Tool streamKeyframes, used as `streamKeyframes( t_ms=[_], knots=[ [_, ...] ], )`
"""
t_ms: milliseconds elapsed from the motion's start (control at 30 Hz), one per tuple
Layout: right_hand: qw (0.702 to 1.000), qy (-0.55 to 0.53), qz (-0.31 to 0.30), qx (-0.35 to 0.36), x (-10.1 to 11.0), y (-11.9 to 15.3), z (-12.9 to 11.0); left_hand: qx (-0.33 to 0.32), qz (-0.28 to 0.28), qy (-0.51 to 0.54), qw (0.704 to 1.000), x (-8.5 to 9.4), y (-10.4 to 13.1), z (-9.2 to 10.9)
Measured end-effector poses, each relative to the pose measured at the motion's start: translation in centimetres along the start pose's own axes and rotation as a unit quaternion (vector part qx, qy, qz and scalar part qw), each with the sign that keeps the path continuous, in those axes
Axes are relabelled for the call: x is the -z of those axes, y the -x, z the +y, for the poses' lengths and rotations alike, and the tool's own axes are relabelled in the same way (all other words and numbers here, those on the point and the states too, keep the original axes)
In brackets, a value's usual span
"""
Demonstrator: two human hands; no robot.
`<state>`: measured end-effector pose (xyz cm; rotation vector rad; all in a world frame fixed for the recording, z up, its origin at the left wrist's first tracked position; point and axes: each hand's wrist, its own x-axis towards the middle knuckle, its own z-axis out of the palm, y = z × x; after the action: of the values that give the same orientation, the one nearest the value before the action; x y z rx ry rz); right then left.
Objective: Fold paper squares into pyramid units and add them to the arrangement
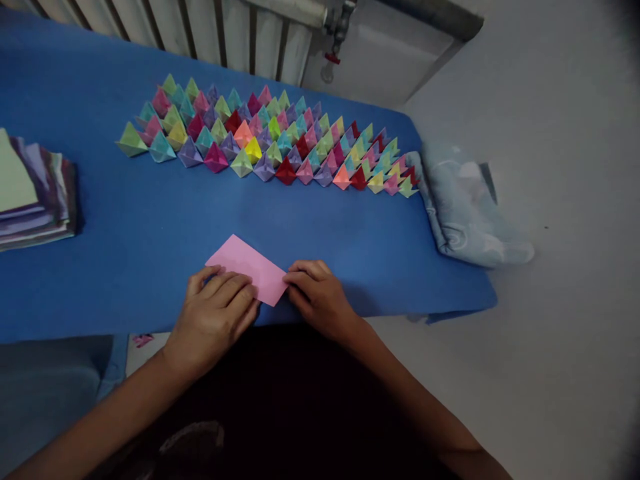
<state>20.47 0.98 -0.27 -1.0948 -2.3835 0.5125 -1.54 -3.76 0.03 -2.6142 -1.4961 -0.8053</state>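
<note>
A pink sheet of origami paper (256, 265), folded into a rectangle as it appears, lies tilted near the front edge of the blue-covered table. My left hand (210, 317) covers its lower left side, with curled fingers holding it against the surface; the thumb is mostly hidden. At the paper's right corner, my right hand (323, 297) is closed in a pinch on the edge. Beyond both hands stand rows of small folded paper boats (265, 167) in many colours.
A stack of coloured paper sheets (37, 223) lies at the left. A folded light-blue cloth (465, 213) sits on the table's right end, beside the wall. Behind the table (135, 220) are a radiator (235, 33) and a pipe valve with a red handle (333, 59). A blue chair (50, 387) is at lower left.
</note>
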Motion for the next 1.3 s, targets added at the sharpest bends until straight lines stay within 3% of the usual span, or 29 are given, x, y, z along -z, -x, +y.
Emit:
streamKeyframes(
  t_ms=[300,500,1000,1300],
  knots=[
    [0.999,-0.01,0.037,-0.027,0.0,0.2,0.3,0.043,-0.008,-0.033,0.999,-0.2,-0.1,0.6],
    [0.997,-0.033,0.039,-0.052,0.1,0.0,0.2,0.103,-0.008,0.026,0.994,-0.3,-0.2,0.6],
    [0.993,-0.03,0.036,-0.108,0.0,-0.8,-0.1,0.131,0.019,-0.006,0.991,-1.4,-0.8,0.2],
    [0.99,-0.027,0.047,-0.128,-0.1,-0.9,-0.5,0.143,0.002,-0.036,0.989,-1.7,-0.8,-0.5]
  ],
)
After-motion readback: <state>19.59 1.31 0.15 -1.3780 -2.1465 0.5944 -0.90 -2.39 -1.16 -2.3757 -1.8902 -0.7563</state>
